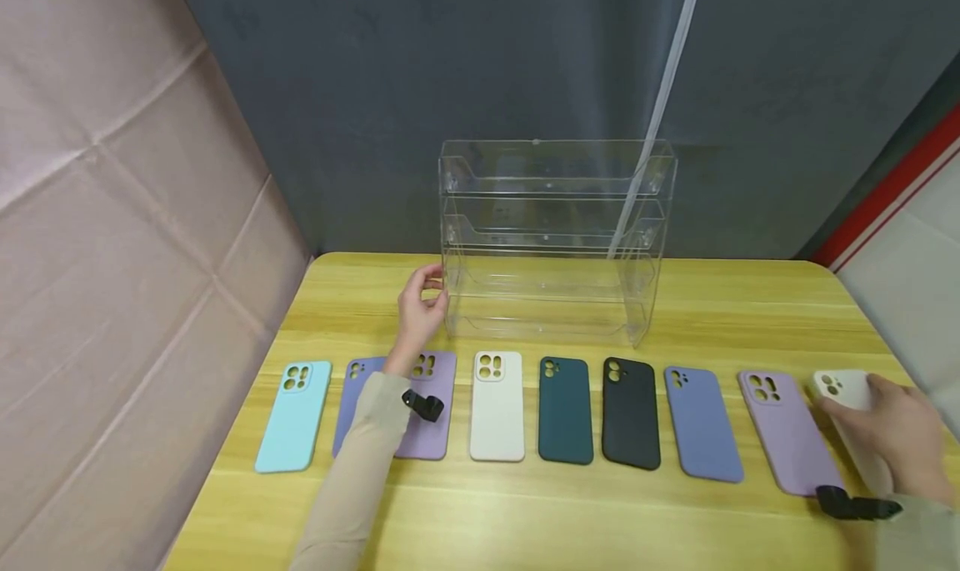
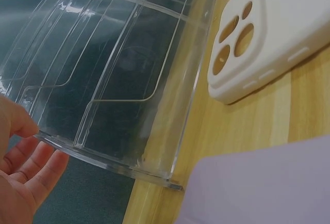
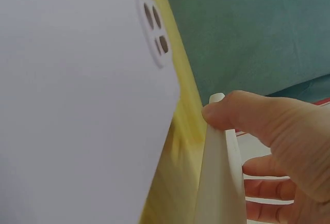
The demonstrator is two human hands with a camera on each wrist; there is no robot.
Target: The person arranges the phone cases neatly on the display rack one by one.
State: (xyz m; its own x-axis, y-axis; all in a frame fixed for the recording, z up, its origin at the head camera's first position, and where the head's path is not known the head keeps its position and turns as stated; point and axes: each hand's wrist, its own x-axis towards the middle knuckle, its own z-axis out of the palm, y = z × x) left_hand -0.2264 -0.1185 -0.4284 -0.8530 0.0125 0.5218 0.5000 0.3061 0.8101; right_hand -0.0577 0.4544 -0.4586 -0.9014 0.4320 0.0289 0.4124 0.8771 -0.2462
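Observation:
On the table stands a clear acrylic display rack (image 1: 545, 240) with stepped tiers. My left hand (image 1: 422, 306) pinches its left side edge; in the left wrist view the thumb and fingertips (image 2: 44, 157) lie on either side of that edge. At the far right, my right hand (image 1: 900, 429) grips a white phone case (image 1: 843, 386) by its long sides. The right wrist view has this white case (image 3: 219, 177) tilted on edge, thumb on one side and fingers on the other. Just left of it lies a light purple phone case (image 1: 791, 438).
A row of phone cases lies before the rack: turquoise (image 1: 292, 421), blue-violet (image 1: 352, 400) and purple (image 1: 431, 421) partly under the left arm, white (image 1: 497, 413), dark green (image 1: 566, 413), black (image 1: 630, 417), blue (image 1: 702, 425). Behind the wooden table (image 1: 562, 521) hangs a grey curtain (image 1: 420, 71).

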